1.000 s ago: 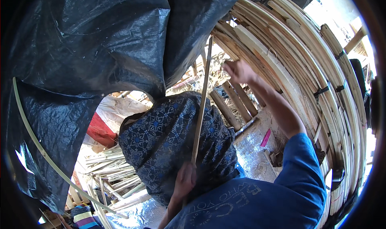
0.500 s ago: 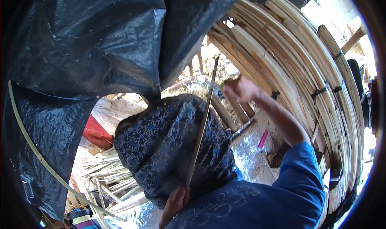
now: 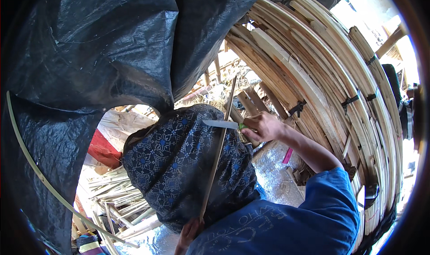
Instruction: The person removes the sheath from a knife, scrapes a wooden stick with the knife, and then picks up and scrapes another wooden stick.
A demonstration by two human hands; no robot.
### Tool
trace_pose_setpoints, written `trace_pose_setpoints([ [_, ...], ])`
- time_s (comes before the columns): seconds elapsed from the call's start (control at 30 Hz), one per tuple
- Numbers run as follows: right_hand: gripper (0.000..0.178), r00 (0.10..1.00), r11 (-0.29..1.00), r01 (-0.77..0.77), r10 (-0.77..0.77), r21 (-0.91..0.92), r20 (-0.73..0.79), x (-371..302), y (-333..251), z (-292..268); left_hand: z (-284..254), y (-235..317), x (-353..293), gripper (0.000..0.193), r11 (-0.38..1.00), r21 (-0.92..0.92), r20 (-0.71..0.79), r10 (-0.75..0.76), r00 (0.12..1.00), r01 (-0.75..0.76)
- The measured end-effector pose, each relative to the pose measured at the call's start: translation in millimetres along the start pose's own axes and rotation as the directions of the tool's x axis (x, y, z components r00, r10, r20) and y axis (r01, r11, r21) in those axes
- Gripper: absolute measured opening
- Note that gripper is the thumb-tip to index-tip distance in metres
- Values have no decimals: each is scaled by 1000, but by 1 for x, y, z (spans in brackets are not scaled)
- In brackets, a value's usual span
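Observation:
My right hand (image 3: 264, 127) is closed around the green handle of a knife (image 3: 220, 124). The knife's blade points left and crosses the upper part of a long, thin bamboo strip (image 3: 212, 179); whether it presses on the strip I cannot tell. My left hand (image 3: 191, 232) grips the strip's lower end near my body, its fingers partly in shadow. From there the strip slants up and slightly right, over the dark blue patterned cloth (image 3: 165, 161) on my lap, its far tip past my knees.
Long wooden strips (image 3: 322, 71) tied in bundles rise along the right. Black plastic sheeting (image 3: 112, 44) hangs at the upper left, with a curved pale strip (image 3: 33, 165) before it. Cut bamboo pieces (image 3: 116, 190) lie left of my lap. A pink object (image 3: 287, 155) lies right of my knees.
My right hand has come down and nearer to me, and the knife's blade now shows across the strip. The strip's far tip has dropped slightly toward me. My left hand keeps its grip.

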State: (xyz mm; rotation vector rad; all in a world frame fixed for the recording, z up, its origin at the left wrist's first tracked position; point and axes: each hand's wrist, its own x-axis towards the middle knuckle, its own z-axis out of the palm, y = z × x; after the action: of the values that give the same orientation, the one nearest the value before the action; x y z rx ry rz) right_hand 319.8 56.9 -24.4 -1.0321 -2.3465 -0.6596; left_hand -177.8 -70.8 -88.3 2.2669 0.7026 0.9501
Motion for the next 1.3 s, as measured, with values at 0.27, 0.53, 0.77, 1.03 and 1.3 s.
trace_pose_setpoints([
  [0.27, 38, 793, 755, -559, 366, 343, 488, 13, -15, -28, -4, 7, 15, 52, 995, 57, 34, 78, 996, -80],
  [0.53, 40, 594, 575, -804, 774, 150, 219, -8, 23, -25, -31, 27, 40, 19, 746, -256, 404, -495, 769, 615],
  [0.77, 49, 386, 370, -919, 916, 135, 114, -1, 4, -56, -25, 44, 75, 23, 354, -250, 539, -722, 433, 901],
  [1.03, 37, 697, 518, -713, 453, 473, 555, 14, -89, -51, -8, 34, 94, 24, 499, -151, 511, -700, 499, 853],
  [1.3, 40, 544, 426, -839, 632, 339, 552, -9, -102, -51, -12, 38, 91, 22, 325, -238, 570, -716, 403, 915],
])
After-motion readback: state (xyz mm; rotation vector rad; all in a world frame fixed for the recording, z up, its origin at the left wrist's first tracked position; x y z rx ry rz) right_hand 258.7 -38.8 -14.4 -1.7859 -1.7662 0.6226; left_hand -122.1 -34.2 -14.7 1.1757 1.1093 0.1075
